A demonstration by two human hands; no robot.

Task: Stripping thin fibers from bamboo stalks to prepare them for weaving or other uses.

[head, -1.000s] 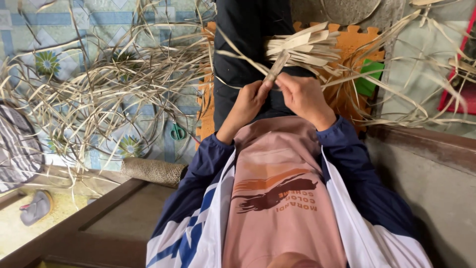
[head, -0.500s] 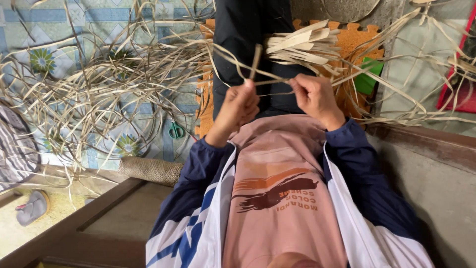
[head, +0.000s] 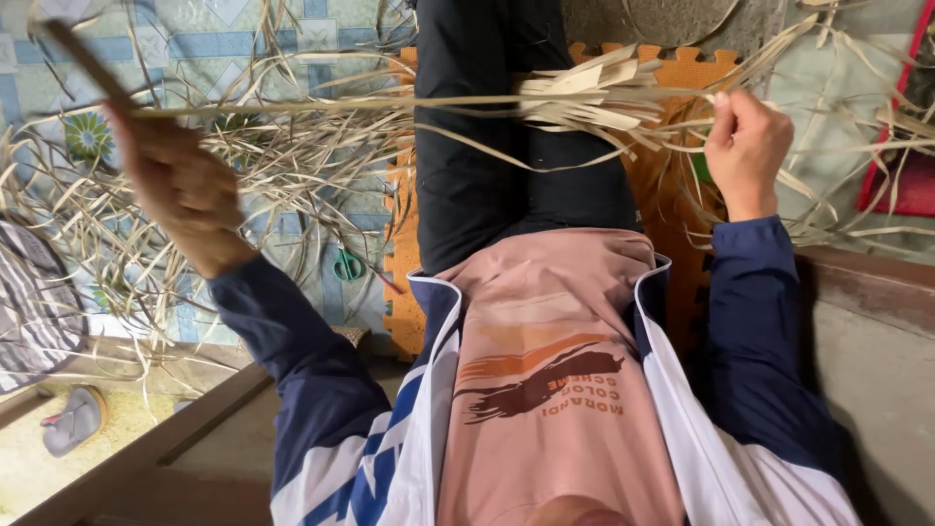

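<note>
Patterned blue and pale green floor tiles (head: 209, 39) are showing at the upper left, and a tangle of dry, pale straw-coloured leaf strips (head: 292, 166) is lying scattered over them. An orange foam puzzle mat (head: 687, 73) is lying on the floor beneath the person's legs, which are covered in black trousers (head: 506, 175). A bundle of flat, pale dried leaf strips (head: 594, 97) is resting across the legs, near the mat's far edge. The person is wearing a pink top under a navy and white jacket.

The left hand (head: 180, 185) is reaching out wide over the tiles, blurred by motion, and is gripping a thin brown stick-like tool (head: 83, 58) together with one long pale leaf strip (head: 390, 104). That strip is stretching straight across the legs to the right hand (head: 745, 146), which is closing its fingers around the strip's other end, just beside the bundle.

Small green-handled scissors (head: 348, 265) are lying on the tiles beside the mat's left edge. A grey sandal (head: 73, 421) is sitting at the lower left corner, and a red-edged object (head: 901, 146) is showing at the right edge.
</note>
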